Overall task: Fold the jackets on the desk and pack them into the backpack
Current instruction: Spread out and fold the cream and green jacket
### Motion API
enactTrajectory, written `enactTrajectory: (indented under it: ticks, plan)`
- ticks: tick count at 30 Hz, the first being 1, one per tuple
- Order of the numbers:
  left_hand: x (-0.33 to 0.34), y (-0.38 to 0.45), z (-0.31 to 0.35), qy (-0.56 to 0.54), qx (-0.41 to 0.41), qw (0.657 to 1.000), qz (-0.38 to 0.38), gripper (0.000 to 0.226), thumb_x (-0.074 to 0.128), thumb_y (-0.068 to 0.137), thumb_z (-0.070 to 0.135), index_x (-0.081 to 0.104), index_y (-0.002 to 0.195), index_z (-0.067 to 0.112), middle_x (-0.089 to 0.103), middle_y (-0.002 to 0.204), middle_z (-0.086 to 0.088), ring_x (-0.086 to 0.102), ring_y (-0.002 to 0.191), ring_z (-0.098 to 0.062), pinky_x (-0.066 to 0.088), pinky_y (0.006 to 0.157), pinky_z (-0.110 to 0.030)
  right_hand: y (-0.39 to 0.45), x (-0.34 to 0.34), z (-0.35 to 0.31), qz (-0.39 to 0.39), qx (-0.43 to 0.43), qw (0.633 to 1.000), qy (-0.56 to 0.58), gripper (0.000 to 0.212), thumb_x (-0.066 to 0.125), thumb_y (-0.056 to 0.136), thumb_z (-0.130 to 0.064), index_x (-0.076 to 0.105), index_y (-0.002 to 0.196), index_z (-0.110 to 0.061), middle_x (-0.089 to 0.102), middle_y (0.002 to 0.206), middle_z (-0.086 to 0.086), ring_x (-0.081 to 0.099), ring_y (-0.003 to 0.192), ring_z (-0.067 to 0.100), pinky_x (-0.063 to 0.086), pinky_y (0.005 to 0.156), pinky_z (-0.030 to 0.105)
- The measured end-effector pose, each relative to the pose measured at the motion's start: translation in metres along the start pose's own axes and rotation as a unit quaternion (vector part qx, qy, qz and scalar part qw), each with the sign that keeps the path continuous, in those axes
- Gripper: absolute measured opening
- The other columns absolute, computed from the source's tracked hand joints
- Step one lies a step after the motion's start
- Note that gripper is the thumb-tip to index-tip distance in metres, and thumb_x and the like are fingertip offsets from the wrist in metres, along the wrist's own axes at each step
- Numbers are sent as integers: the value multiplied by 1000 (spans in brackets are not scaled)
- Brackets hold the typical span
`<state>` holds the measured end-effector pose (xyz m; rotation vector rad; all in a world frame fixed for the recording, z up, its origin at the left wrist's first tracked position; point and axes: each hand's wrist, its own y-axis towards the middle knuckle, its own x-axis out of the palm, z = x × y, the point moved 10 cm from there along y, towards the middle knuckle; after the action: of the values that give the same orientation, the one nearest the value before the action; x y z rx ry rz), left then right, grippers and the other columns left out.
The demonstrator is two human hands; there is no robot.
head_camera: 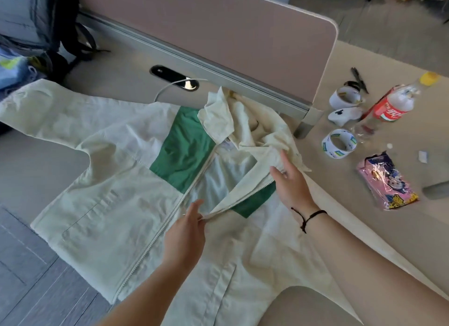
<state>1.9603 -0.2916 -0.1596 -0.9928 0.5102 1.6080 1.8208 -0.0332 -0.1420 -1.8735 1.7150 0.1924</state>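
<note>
The pale jacket (116, 180) lies open, front up, on the desk (121, 58). My left hand (187, 231) pinches its zipper edge; my right hand (291, 182) grips the folded-back collar flap.

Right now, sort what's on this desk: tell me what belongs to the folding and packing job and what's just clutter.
For the job:
jacket, gripped along its front edge by the left hand and right hand
backpack

Lying about:
bottle
tape rolls
snack packet
pen
cable
</note>
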Motion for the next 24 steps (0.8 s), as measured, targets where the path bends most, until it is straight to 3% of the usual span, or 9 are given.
enactTrajectory:
  ticks: [1,3,5,8,10,12,16,19,24]
  plan:
    - [-10,4,-5,-32,-15,999,22,44,60,97,16,49,138,29,65,89,19,66,84,-22,49,67,-36,0,3,-25,9,-42,999,-19,63,48,99,-42,22,156,-41,55,111,-22,48,102,6,37,96,30]
    - [-32,10,-21,-73,-51,994,67,43,61,97,17,49,136,30,62,91,19,67,87,-23,48,70,-37,6,19,-74,27,-114,991,-63,64,45,103,-41,16,159,-35,41,150,-14,31,138,11,23,118,37]
    - [-44,18,-38,-83,-74,990,84,46,60,98,23,43,138,34,65,98,17,66,91,-25,44,71,-37,19,50,-109,25,-165,975,-146,68,43,102,-46,10,160,-32,33,159,-1,18,148,19,8,124,49]
    - [-41,30,-58,-18,-59,997,47,58,60,97,31,31,147,33,64,128,11,59,118,-25,47,93,-44,46,111,-99,-76,-136,942,-298,71,36,96,-67,-8,151,-56,9,166,6,-3,153,32,1,115,73]
    - [-28,33,-75,45,-59,997,10,63,56,97,37,28,153,27,50,149,5,40,141,-24,36,112,-44,58,132,-63,-127,-97,918,-363,73,33,92,-76,-17,144,-65,-9,166,1,-10,152,38,3,108,81]
    - [-17,28,-86,84,-24,996,9,61,41,99,47,31,154,23,37,159,4,28,150,-21,25,120,-44,62,136,-46,-122,-101,902,-402,78,31,89,-81,-26,140,-65,-12,167,-2,-7,152,40,7,104,85]
    - [0,14,-97,128,51,990,11,60,27,102,49,31,155,22,25,164,8,16,153,-20,7,123,-40,70,126,-48,-61,-108,895,-428,91,25,84,-87,-34,143,-52,1,168,1,2,153,33,15,102,85]
    - [0,14,-95,140,62,988,4,61,28,102,49,27,157,23,22,165,7,12,154,-20,7,123,-41,75,120,-42,-49,-89,889,-446,97,25,82,-88,-37,144,-46,-1,168,-2,1,154,29,18,101,85]
    - [2,13,-104,150,77,985,-29,63,20,103,55,18,160,28,14,167,10,6,155,-18,9,123,-42,78,120,-29,-80,-49,865,-493,89,14,80,-92,-31,145,-51,-14,166,-11,-8,153,25,12,102,85]
